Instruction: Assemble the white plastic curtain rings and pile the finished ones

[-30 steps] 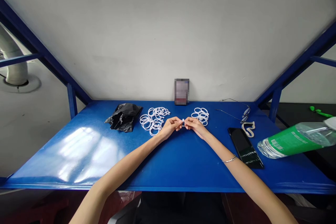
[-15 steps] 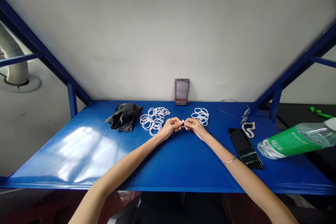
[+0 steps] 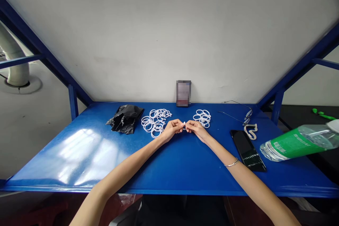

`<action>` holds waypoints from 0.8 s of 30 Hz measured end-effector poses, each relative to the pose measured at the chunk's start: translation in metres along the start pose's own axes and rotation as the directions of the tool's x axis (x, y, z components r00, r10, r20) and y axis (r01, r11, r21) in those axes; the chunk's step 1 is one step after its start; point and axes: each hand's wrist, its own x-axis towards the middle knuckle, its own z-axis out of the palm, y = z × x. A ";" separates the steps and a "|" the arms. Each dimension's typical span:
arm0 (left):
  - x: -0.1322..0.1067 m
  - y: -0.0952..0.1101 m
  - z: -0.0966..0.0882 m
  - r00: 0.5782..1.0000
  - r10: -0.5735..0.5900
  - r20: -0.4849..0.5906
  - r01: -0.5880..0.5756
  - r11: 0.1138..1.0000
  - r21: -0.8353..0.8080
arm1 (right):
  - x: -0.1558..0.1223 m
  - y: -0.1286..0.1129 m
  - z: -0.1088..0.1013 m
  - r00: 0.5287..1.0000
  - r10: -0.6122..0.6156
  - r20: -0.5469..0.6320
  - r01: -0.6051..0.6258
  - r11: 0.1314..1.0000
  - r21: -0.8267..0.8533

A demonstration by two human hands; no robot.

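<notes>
My left hand [image 3: 173,130] and my right hand [image 3: 196,128] meet over the middle of the table, both closed in a pinch. Between their fingertips is a small white ring [image 3: 184,124], mostly hidden by the fingers; a small white end sticks up from it. A pile of similar white rings [image 3: 154,122], some with small knobs, lies just beyond and left of my left hand. Behind my right hand rests a smaller group of white rings [image 3: 202,117].
On the blue table [image 3: 180,166] a crumpled black plastic bag [image 3: 125,118] lies at left. A blurred dark device [image 3: 183,93] leans on the wall. At right are eyeglasses [image 3: 248,114], a white cut-out piece [image 3: 251,131], a black phone [image 3: 247,150] and a bottle [image 3: 296,143] with a green label.
The fingers of both hands have shifted slightly around the white ring, and its small white end now shows a little differently. Piles and other objects stay in place.
</notes>
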 end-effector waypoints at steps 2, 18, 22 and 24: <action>0.000 0.000 0.000 1.000 -0.004 0.003 0.004 1.000 -0.007 | 0.000 0.001 0.000 1.000 -0.005 -0.001 0.005 1.000 -0.010; -0.001 0.002 0.002 0.926 0.376 0.028 -0.261 0.586 0.767 | -0.003 -0.018 -0.016 0.838 -0.495 -0.228 -0.028 0.379 -0.925; 0.000 0.001 -0.005 0.902 0.426 0.069 -0.187 0.242 0.952 | -0.002 -0.018 -0.032 0.808 -0.563 -0.172 -0.158 0.074 -0.985; 0.000 0.001 -0.008 0.903 0.429 0.032 -0.072 0.079 0.994 | -0.002 -0.017 -0.037 0.814 -0.553 -0.179 -0.208 0.010 -0.978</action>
